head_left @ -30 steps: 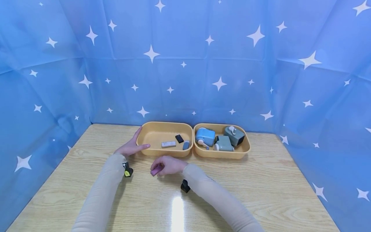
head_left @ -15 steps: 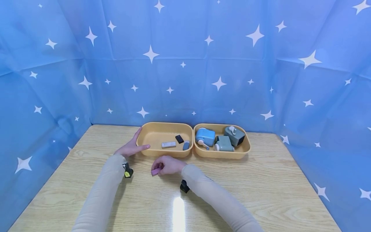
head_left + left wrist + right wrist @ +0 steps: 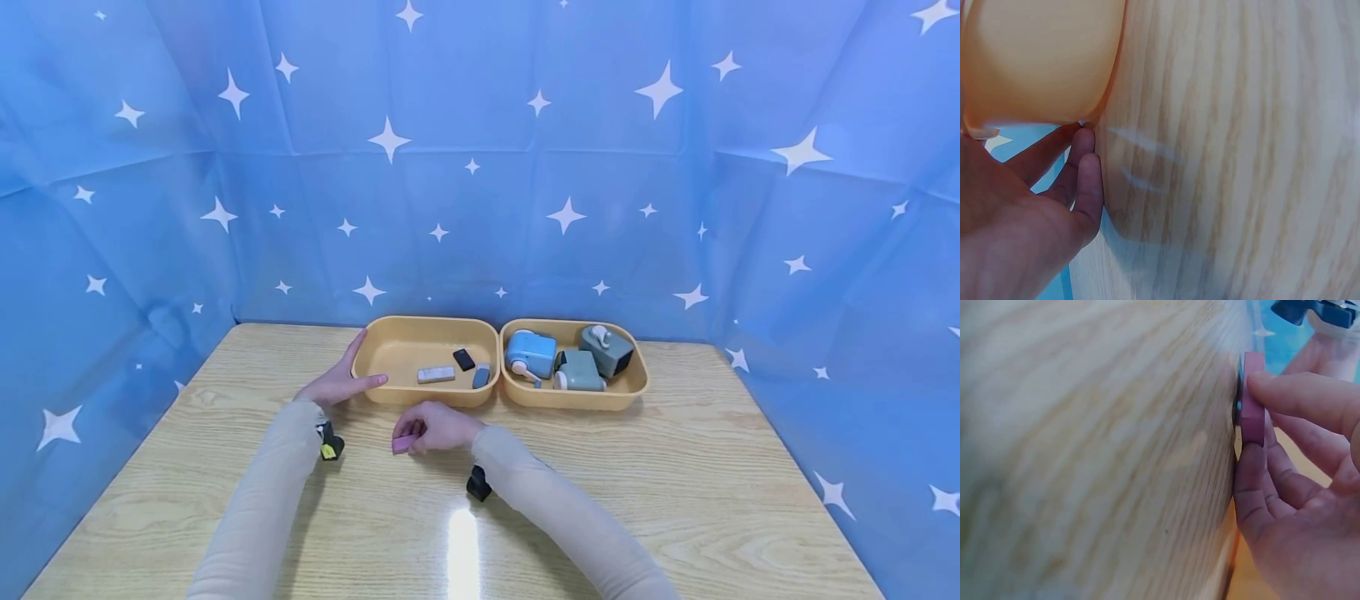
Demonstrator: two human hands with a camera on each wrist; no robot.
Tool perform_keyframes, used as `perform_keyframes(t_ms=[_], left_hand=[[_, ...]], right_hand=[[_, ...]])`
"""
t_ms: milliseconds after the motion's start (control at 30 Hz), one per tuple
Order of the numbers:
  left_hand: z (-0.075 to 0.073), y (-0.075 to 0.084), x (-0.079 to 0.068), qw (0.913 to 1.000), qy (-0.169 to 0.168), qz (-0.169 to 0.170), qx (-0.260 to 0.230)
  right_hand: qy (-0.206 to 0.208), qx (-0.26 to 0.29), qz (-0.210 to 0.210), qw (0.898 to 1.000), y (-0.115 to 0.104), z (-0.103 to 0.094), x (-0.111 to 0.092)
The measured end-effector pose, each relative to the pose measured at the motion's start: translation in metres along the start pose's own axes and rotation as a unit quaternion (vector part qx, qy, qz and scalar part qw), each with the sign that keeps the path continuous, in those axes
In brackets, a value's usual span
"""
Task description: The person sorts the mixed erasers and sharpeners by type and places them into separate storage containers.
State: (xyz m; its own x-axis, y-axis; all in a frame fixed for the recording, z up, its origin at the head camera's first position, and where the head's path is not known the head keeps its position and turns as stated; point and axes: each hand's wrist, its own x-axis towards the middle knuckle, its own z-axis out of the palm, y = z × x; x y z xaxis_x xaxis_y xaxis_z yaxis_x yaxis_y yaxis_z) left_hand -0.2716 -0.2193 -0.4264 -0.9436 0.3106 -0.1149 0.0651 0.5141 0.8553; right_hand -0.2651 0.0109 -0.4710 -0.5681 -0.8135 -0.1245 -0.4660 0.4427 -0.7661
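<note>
My left hand (image 3: pixel 337 385) holds the left end of a tan plastic bin (image 3: pixel 386 392), thumb over its near rim and fingers along the outside; the left wrist view shows the fingers (image 3: pixel 1089 181) bent beside the bin's outer wall. In this bin lie a white eraser (image 3: pixel 436 374), a small black block (image 3: pixel 463 359) and a grey-blue eraser (image 3: pixel 482 377). Just in front of it, low at the tabletop, my right hand (image 3: pixel 442 427) pinches a pink eraser (image 3: pixel 1252 403) between thumb and fingers. Whether the eraser touches the wood cannot be told.
A second tan bin (image 3: pixel 570 400) stands against the first on the right. It holds a blue crank pencil sharpener (image 3: pixel 534 352) and two grey-green sharpeners (image 3: pixel 581 371). A blue curtain with white stars (image 3: pixel 480 200) borders the wooden table (image 3: pixel 712 467) at the back and sides.
My right hand has turned the pink eraser slightly and brought it a little to the right, lying flatter to view. My left hand stays on the bin.
</note>
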Motion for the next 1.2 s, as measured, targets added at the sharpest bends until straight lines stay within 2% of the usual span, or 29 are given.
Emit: perform_keyframes(t_ms=[167,300,1200], left_hand=[[0.002,-0.025,0.014,1.0,0.006,0.004,0.003],[0.003,-0.034,0.018,0.9999,0.01,0.004,0.012],[0.003,-0.039,0.021,0.9999,0.01,0.01,0.007]], right_hand=[[0.005,0.005,-0.004,1.0,0.0,-0.001,-0.003],[0.01,0.007,-0.006,1.0,0.0,-0.002,-0.006],[0.014,0.024,-0.021,0.999,-0.003,-0.023,-0.019]])
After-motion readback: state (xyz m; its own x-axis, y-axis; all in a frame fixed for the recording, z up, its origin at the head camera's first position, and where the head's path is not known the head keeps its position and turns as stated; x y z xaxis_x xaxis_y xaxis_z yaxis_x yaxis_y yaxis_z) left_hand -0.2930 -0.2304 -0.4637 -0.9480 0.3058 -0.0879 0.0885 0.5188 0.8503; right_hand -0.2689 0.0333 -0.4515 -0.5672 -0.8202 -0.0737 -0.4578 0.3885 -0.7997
